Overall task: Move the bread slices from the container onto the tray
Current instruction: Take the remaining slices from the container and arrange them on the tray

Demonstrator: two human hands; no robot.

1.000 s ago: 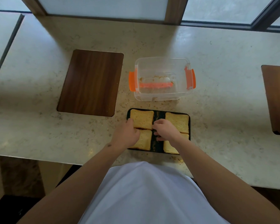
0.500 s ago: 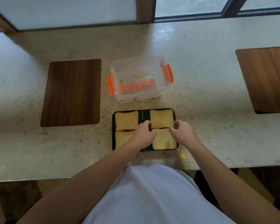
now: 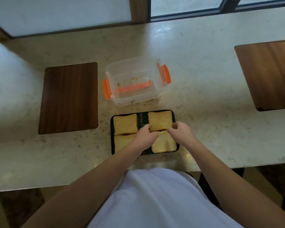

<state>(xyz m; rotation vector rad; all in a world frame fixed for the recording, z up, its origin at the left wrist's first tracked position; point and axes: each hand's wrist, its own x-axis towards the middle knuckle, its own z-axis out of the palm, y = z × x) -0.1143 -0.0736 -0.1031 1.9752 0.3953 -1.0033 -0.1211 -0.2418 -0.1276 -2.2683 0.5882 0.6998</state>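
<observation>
A black tray (image 3: 142, 117) lies on the counter in front of me with several bread slices on it. The far-left slice (image 3: 125, 124) and far-right slice (image 3: 160, 120) lie flat. My left forearm partly covers the near-left slice (image 3: 121, 142). The near-right slice (image 3: 164, 143) shows between my wrists. My left hand (image 3: 145, 137) and my right hand (image 3: 181, 132) pinch the near corners of the far-right slice, at the seam with the near-right one. The clear container (image 3: 136, 97) with orange latches stands just behind the tray and holds only crumbs.
A dark wooden board (image 3: 69, 97) is set in the counter left of the container. A lighter board (image 3: 268, 74) sits at the far right. The pale stone counter (image 3: 204, 99) ends at a window frame behind and at a front edge near my body.
The camera swung left. Both hands moved from the left slices and tray middle to the right column. Their fingers now close in on the seam between the two right slices.
</observation>
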